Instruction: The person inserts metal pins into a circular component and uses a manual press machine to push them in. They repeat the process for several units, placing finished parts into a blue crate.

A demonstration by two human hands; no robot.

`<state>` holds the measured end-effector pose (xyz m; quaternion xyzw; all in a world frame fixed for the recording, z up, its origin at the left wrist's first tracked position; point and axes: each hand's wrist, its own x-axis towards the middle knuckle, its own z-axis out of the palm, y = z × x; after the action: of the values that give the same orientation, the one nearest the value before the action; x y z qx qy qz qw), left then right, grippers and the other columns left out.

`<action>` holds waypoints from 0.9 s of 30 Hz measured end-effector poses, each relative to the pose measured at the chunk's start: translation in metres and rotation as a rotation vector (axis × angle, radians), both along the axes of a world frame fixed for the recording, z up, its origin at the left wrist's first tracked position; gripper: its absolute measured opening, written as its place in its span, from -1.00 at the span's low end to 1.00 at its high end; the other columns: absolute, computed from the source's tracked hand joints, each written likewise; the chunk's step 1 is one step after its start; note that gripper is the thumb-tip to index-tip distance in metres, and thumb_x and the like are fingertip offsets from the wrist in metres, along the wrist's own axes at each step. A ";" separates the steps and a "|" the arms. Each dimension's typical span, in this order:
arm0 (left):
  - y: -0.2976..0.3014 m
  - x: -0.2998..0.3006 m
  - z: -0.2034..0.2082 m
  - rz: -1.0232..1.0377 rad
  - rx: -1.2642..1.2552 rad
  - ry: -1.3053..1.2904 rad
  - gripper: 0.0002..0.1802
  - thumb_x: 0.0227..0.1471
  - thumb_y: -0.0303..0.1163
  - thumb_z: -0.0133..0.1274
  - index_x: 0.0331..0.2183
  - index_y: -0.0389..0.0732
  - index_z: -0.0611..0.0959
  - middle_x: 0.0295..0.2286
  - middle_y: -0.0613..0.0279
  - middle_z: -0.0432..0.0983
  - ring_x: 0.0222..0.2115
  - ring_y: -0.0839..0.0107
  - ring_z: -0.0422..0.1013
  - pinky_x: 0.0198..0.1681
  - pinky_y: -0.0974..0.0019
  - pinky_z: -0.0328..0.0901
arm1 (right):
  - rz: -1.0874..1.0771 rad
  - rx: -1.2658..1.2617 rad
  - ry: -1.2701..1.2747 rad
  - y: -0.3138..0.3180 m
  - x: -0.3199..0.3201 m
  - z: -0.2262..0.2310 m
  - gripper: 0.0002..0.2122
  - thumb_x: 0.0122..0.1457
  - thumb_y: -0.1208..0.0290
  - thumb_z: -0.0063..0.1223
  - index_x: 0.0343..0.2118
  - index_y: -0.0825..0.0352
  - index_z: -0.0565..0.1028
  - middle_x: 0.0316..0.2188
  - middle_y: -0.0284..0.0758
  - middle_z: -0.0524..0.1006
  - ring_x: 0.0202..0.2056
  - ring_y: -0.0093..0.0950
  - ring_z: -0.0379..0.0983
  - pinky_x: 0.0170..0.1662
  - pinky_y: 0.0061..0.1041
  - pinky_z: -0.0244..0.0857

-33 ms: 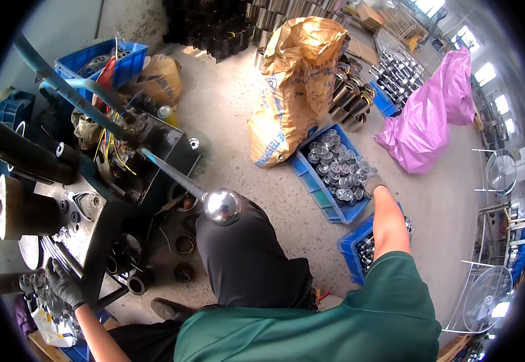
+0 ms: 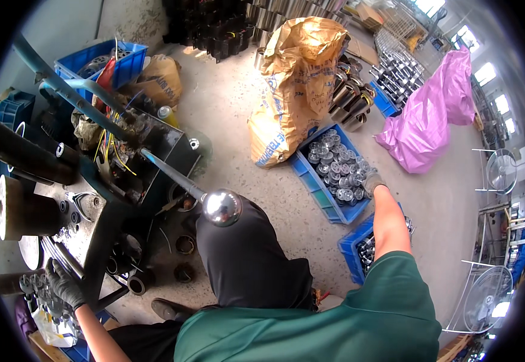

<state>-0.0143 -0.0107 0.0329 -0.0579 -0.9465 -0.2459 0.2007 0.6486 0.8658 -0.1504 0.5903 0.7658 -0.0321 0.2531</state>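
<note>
Crate, blue plastic (image 2: 348, 213), on the floor right of centre: holds a heap of clear and silvery round pieces (image 2: 338, 171), gathered toward its middle and right side, with bare blue wall at lower left. Right hand (image 2: 371, 181), in a greyish glove: lowered at the crate's right edge, beside the heap; fingers partly hidden, so whether they are clenched or grasping a piece cannot be told. Left hand (image 2: 64, 286), in a dark glove: at far left, stretched over a cluster of silver metal parts (image 2: 35, 288); fingers extended and close together, grip not discernible. Tabletop (image 2: 96, 228), worn metal, just beyond the left hand: carries loose dark rings (image 2: 76, 217), a bundle of metal rods (image 2: 63, 256) and a large dark cylinder with a pale end (image 2: 9, 208). Lever (image 2: 175, 174), tipped with a polished ball (image 2: 222, 208): reaches across to the person's knee. Second blue crate (image 2: 349, 252), below the right forearm: filled with small metal parts. Brown paper sack (image 2: 295, 90), upright: behind the first crate. Purple sack (image 2: 422, 130), crumpled: farther right, on the floor.
</note>
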 end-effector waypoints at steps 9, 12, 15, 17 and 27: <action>-0.005 0.000 0.001 0.029 -0.021 0.005 -0.55 0.40 -0.13 -0.01 0.09 -0.26 0.61 -0.03 -0.02 0.62 -0.03 0.16 0.53 0.09 0.20 0.36 | 0.277 -0.096 -0.339 -0.049 -0.108 0.076 -0.66 0.21 0.37 0.15 0.05 0.25 0.64 0.09 -0.17 0.62 0.13 -0.19 0.56 0.14 -0.18 0.46; -0.004 -0.001 -0.002 0.021 -0.010 0.012 -0.55 0.39 -0.13 0.00 0.10 -0.26 0.61 -0.03 -0.01 0.62 -0.03 0.18 0.53 0.10 0.21 0.36 | 0.216 -0.094 -0.360 -0.047 -0.108 0.067 -0.68 0.21 0.36 0.14 0.02 0.24 0.66 0.12 -0.18 0.60 0.15 -0.17 0.53 0.14 -0.15 0.45; -0.002 0.000 -0.003 0.017 0.026 0.005 -0.55 0.40 -0.13 0.00 0.10 -0.26 0.61 -0.03 0.00 0.62 -0.03 0.20 0.53 0.10 0.22 0.36 | -0.074 -0.010 -0.184 -0.077 -0.119 0.103 -0.61 0.24 0.31 0.09 0.11 0.25 0.60 0.17 -0.13 0.55 0.20 -0.15 0.49 0.22 -0.12 0.40; -0.004 0.004 0.001 0.030 0.036 0.004 -0.55 0.39 -0.13 0.00 0.10 -0.27 0.61 -0.04 0.00 0.62 -0.03 0.21 0.53 0.09 0.23 0.36 | -0.102 -0.009 -0.132 -0.052 -0.092 0.054 -0.59 0.24 0.29 0.08 0.14 0.29 0.57 0.17 -0.11 0.54 0.19 -0.14 0.49 0.24 -0.12 0.38; -0.006 -0.006 -0.013 0.034 0.034 -0.011 -0.56 0.39 -0.14 0.01 0.10 -0.26 0.61 -0.05 -0.01 0.62 -0.05 0.21 0.54 0.08 0.24 0.36 | -0.823 0.080 0.495 0.008 0.039 -0.116 -0.17 0.25 -0.43 -0.23 0.38 0.16 0.32 0.36 -0.09 0.33 0.38 -0.06 0.19 0.40 -0.15 0.06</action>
<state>-0.0201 -0.0165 0.0200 -0.0369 -0.9441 -0.2590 0.2004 0.6874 0.8742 -0.2662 0.8284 0.5063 -0.2397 0.0067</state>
